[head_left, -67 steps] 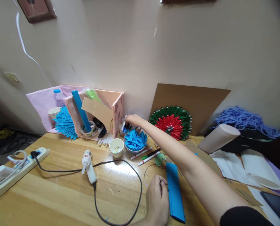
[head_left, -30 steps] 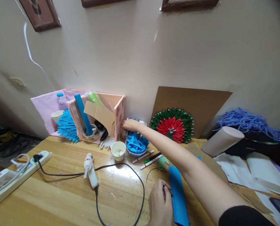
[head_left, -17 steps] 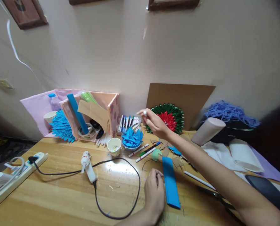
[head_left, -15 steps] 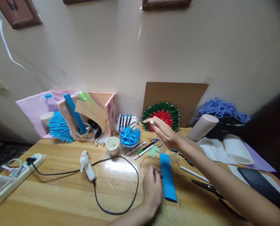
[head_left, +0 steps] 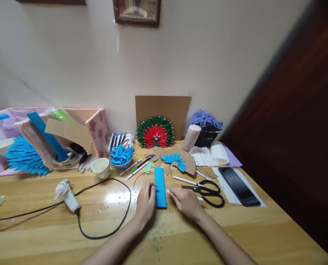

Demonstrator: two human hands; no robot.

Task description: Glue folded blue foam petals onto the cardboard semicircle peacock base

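Observation:
A folded blue paper strip [head_left: 160, 187] lies flat on the wooden table [head_left: 235, 228] in front of me. My left hand [head_left: 145, 201] holds its left edge with the fingertips. My right hand [head_left: 186, 201] rests just right of the strip, closed on a white marker [head_left: 168, 191] whose tip sits beside the strip's right edge. Black scissors [head_left: 208, 191] and another white pen [head_left: 184, 180] lie just beyond my right hand.
A glue gun [head_left: 66, 193] with a looping black cord [head_left: 119, 217] lies at the left. Behind the strip are a paper cup [head_left: 101, 167], a bowl of blue paper pieces [head_left: 121, 156], a marker set [head_left: 119, 139], a red-green disc [head_left: 155, 133] and a phone [head_left: 239, 181].
My right hand left the marker set by the wall with a white marker and came down beside the blue strip. The view swung right; my left hand stayed on the strip.

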